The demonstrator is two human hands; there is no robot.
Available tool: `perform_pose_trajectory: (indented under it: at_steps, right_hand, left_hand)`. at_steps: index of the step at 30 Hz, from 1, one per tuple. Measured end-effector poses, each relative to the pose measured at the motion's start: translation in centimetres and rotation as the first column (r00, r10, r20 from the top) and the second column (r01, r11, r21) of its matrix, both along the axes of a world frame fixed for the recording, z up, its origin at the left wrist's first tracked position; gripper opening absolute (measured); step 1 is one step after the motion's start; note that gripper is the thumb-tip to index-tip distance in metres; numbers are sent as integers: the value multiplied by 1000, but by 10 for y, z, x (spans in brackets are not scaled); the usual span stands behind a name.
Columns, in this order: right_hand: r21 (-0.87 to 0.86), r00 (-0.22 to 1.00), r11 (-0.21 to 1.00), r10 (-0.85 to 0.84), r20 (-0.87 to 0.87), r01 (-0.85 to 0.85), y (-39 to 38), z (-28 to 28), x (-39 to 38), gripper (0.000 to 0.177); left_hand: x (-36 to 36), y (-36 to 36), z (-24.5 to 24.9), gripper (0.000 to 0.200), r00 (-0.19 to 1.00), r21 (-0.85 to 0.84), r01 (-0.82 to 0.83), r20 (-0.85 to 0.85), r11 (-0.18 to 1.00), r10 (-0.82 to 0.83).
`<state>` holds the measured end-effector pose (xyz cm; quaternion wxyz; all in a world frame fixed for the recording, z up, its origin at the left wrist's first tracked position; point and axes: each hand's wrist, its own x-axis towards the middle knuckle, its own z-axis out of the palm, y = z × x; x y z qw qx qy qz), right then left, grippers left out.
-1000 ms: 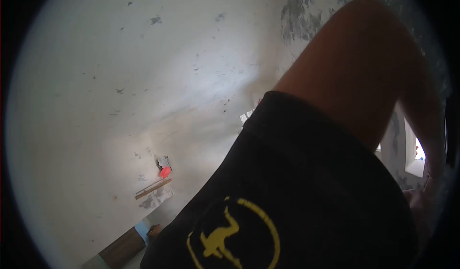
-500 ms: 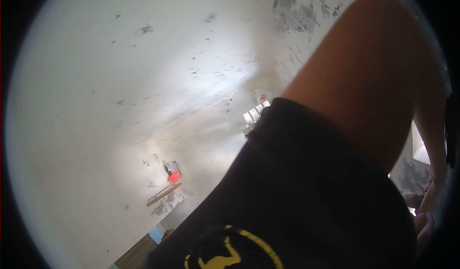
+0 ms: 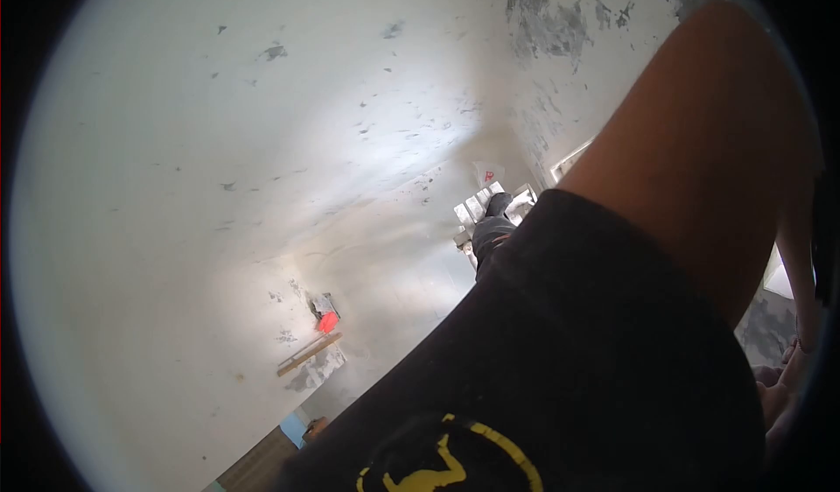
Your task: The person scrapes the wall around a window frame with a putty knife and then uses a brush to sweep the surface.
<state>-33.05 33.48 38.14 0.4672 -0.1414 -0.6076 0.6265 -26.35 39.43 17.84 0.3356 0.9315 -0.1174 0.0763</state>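
A raised, bent arm (image 3: 691, 159) in a short black sleeve (image 3: 604, 308) fills the right half of the view, very near the camera. Its elbow points up at the top right, and the forearm (image 3: 794, 256) drops along the right edge. A yellow emblem (image 3: 429, 474) marks the black cloth at the bottom. At the lower right edge, part of a hand (image 3: 774, 400) shows in shadow, with its fingers mostly hidden by the sleeve and the dark rim of the picture. I cannot tell which hand it is or what it holds.
A pale plastered wall (image 3: 219, 133) with grey patches spreads over the left. Small red object (image 3: 327, 322) and a wooden strip (image 3: 309, 354) lie farther down. A dark-clothed leg and shoe (image 3: 496, 221) show by a white slatted piece (image 3: 472, 209). A brown panel (image 3: 262, 464) sits bottom left.
The arm and sleeve have shifted slightly right and down in view, uncovering the dark leg and shoe beside the white slats. The background has also shifted a little right.
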Motion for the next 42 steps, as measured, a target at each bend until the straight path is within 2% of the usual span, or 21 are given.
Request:
perform_pose_trajectory:
  at_steps: [7, 12, 15, 20, 24, 27, 29, 30, 32, 33, 35, 36, 39, 42]
  right_hand:
    - [70, 990, 994, -96, 102, 89, -9, 11, 11, 32]
    - [126, 996, 991, -46, 74, 36, 12, -2, -4, 31]
    - [145, 998, 989, -43, 53, 34, 7, -12, 8, 29]
    - [170, 988, 982, -100, 116, 79, 14, 4, 30, 24]
    - [198, 993, 979, -63, 98, 42, 20, -3, 30, 22]
    - [171, 996, 982, -88, 20, 83, 29, 0, 45, 14]
    - [29, 986, 991, 124, 114, -128, 39, 1, 61, 11]
    - [26, 987, 992, 122, 109, -125, 33, 0, 59, 11]
    - [-123, 956, 990, -24, 291, 62, 21, 20, 49, 10]
    - [-126, 952, 989, -41, 304, 83, 22, 28, 45, 10]
    - [-193, 926, 980, 111, 362, -42, 35, 35, 45, 10]
    - [-186, 930, 980, 129, 345, -66, 36, 21, 48, 10]
    - [-24, 927, 999, -33, 374, 45, 50, -11, 29, 5]
    - [180, 827, 952, -303, 474, 246, 46, -24, 57, 2]
  left_hand:
    - [18, -19, 20, 29, 997, -19, 23, 73, 1000, -22]
    - [-16, 8, -4, 28, 996, -6, -75, 39, 997, 75]
    - [-6, 0, -29, 28, 995, -11, -95, 25, 995, 95]
    - [27, -2, -18, 28, 993, -40, -62, 95, 997, 66]
    - [12, 12, -34, 28, 988, -37, -125, 87, 991, 128]
    - [-10, 33, -48, 28, 980, -21, -190, 52, 982, 191]
    - [-16, 40, -60, 28, 977, -15, -212, 32, 977, 212]
    - [-16, 36, -66, 28, 976, -17, -216, 30, 976, 217]
    - [-12, 34, -59, 28, 976, -29, -210, 54, 977, 212]
    - [-11, 29, -51, 28, 977, -36, -198, 69, 980, 200]
    - [-18, 32, -44, 27, 976, -32, -204, 73, 978, 206]
    - [-23, 41, -55, 27, 971, -22, -232, 58, 972, 233]
    - [-55, 70, -56, 27, 949, 16, -313, 38, 950, 312]
    - [-13, 90, -44, 27, 947, 29, -291, 151, 956, 284]
